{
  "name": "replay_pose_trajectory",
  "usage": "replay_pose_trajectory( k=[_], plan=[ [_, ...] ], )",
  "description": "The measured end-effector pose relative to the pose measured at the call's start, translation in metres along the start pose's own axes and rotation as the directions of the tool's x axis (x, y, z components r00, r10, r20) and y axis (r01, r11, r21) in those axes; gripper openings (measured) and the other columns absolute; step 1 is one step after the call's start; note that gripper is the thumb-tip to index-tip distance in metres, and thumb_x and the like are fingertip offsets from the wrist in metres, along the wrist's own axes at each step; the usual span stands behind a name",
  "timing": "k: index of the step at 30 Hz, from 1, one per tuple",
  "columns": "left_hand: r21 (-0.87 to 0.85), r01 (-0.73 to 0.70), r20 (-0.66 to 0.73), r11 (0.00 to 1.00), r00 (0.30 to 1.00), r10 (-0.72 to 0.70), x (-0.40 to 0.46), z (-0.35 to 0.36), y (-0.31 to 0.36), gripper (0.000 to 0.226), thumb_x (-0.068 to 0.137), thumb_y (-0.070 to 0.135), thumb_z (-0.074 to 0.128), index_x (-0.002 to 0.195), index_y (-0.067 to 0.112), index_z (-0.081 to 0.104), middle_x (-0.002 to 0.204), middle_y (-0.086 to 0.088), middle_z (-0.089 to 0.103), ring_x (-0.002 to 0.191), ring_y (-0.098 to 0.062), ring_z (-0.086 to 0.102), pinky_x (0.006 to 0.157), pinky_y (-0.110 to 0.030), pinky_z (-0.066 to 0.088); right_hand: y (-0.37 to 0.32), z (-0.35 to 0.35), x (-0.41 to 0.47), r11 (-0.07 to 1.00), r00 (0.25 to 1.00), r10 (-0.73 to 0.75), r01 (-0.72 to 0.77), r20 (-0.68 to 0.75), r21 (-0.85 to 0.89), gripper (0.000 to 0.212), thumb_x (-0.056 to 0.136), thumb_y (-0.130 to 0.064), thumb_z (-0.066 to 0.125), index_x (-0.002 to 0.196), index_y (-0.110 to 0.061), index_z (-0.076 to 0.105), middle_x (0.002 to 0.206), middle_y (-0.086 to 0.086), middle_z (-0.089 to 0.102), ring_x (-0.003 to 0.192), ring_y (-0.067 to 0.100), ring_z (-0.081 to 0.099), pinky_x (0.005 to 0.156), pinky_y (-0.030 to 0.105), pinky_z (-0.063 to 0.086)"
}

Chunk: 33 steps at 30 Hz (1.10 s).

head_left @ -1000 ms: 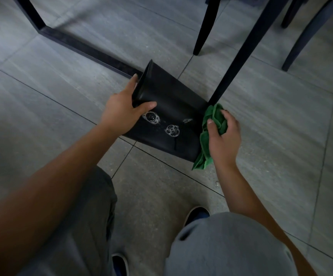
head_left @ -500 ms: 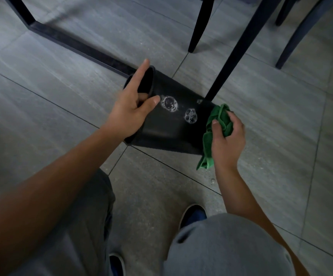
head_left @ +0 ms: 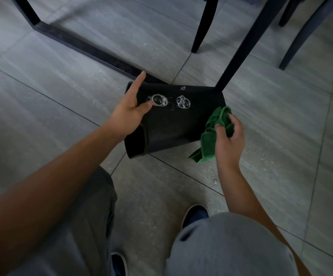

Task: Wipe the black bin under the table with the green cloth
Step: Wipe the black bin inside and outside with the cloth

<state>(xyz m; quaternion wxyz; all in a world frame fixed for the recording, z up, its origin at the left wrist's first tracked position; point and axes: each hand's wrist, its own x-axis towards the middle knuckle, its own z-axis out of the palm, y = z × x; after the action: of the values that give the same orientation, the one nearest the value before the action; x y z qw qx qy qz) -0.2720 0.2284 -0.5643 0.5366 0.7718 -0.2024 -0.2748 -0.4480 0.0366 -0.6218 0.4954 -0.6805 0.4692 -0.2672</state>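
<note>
Crouching person, grey knees and dark shoes (head_left: 195, 214) nearest. Bin (head_left: 177, 122) lay on its side on the tiled floor (head_left: 62, 108), mouth toward the left. Left hand (head_left: 130, 110) rested on the bin near its mouth, fingers straight, thumb beside a foam ring (head_left: 158, 100); second ring (head_left: 183, 102) further right. Right hand (head_left: 228, 140) clenched the cloth (head_left: 211, 136) at the bin's base. Beyond, a chair leg (head_left: 239, 48) stood at the bin's far corner.

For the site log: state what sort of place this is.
Probably an indoor dining or seating area, seen at floor level. Large grey floor tiles, slim black chair legs and a black table frame along the floor point to that. A black bin lies on the tiles.
</note>
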Motion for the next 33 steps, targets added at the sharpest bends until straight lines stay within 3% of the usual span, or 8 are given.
replay_pose_trajectory(
  k=[5,11,16,19,22,26,29,33],
  plan=[
    [-0.057,0.017,-0.121,0.998,0.992,-0.024,0.01,-0.008,0.0,0.056,0.107,0.018,0.047,0.157,0.036,0.028,0.147,-0.002,0.049,0.132,-0.022,0.053,0.109,-0.043,0.049,-0.001,-0.006,-0.001,0.998,0.999,0.038,-0.037,-0.033,0.042,0.049,0.092,-0.022,0.073,0.139,-0.026,0.059,0.115,-0.024,0.063,0.1,-0.012,0.065,0.089,0.018,0.057],
    [0.019,0.001,-0.049,1.0,0.999,0.0,0.007,-0.018,0.006,0.05,0.108,0.015,0.042,0.154,0.031,0.033,0.133,0.005,0.051,0.121,-0.016,0.057,0.102,-0.035,0.054,-0.007,-0.01,0.0,0.999,0.998,0.009,-0.007,-0.057,0.039,0.041,0.098,-0.034,0.069,0.136,-0.022,0.061,0.118,-0.022,0.064,0.103,-0.018,0.06,0.088,0.005,0.049],
    [0.072,-0.074,0.145,0.995,0.987,0.063,-0.007,-0.021,0.02,0.055,0.107,0.008,0.043,0.155,0.032,0.03,0.122,0.022,0.05,0.099,0.014,0.063,0.08,-0.012,0.056,-0.019,-0.02,0.008,0.994,0.988,-0.098,0.093,-0.115,-0.052,0.038,0.097,-0.026,0.064,0.134,-0.018,0.061,0.122,-0.015,0.065,0.11,-0.011,0.06,0.095,0.012,0.048],
    [0.042,-0.029,0.193,0.999,0.981,0.02,-0.008,-0.024,0.018,0.067,0.105,0.008,0.048,0.158,0.037,0.019,0.124,0.017,0.055,0.1,0.008,0.067,0.075,-0.01,0.055,-0.019,-0.02,0.009,0.993,0.995,-0.069,0.061,-0.078,-0.102,0.062,0.09,-0.02,0.068,0.149,-0.02,0.048,0.136,-0.011,0.058,0.11,-0.002,0.061,0.089,0.01,0.049],
    [0.02,0.045,0.177,0.999,0.983,-0.048,-0.005,-0.024,0.015,0.071,0.106,0.014,0.049,0.16,0.043,0.014,0.121,0.019,0.056,0.099,0.003,0.068,0.073,-0.01,0.055,-0.013,-0.018,0.012,0.992,0.999,0.053,-0.051,0.014,-0.114,0.077,0.09,-0.016,0.073,0.157,-0.018,0.036,0.132,-0.013,0.053,0.099,-0.002,0.059,0.074,0.005,0.043],
    [-0.022,0.074,0.104,0.997,0.992,-0.071,-0.005,-0.021,0.007,0.062,0.108,0.021,0.047,0.159,0.044,0.019,0.126,0.016,0.057,0.111,-0.012,0.065,0.083,-0.018,0.057,-0.009,-0.02,0.017,0.986,0.991,0.112,-0.101,0.079,-0.13,0.063,0.077,-0.028,0.079,0.137,-0.023,0.062,0.12,-0.007,0.07,0.1,0.009,0.069,0.092,0.038,0.06],
    [-0.075,0.097,0.068,0.992,0.993,-0.092,-0.001,-0.02,0.005,0.058,0.107,0.026,0.048,0.158,0.044,0.025,0.135,0.005,0.059,0.114,-0.017,0.065,0.096,-0.033,0.057,-0.007,-0.023,0.02,0.982,0.983,0.152,-0.138,0.107,-0.132,0.061,0.075,-0.042,0.08,0.133,-0.028,0.066,0.119,-0.008,0.072,0.105,0.012,0.071,0.096,0.042,0.061],
    [0.027,0.088,0.008,0.996,0.996,-0.088,0.001,-0.019,0.01,0.058,0.107,0.034,0.046,0.158,0.043,0.021,0.125,0.007,0.059,0.101,-0.011,0.067,0.07,-0.015,0.057,-0.005,-0.022,0.014,0.965,0.985,0.109,-0.072,0.136,-0.252,0.064,0.085,-0.057,0.071,0.142,-0.033,0.057,0.122,-0.005,0.067,0.109,0.015,0.066,0.094,0.034,0.056]
  ],
)
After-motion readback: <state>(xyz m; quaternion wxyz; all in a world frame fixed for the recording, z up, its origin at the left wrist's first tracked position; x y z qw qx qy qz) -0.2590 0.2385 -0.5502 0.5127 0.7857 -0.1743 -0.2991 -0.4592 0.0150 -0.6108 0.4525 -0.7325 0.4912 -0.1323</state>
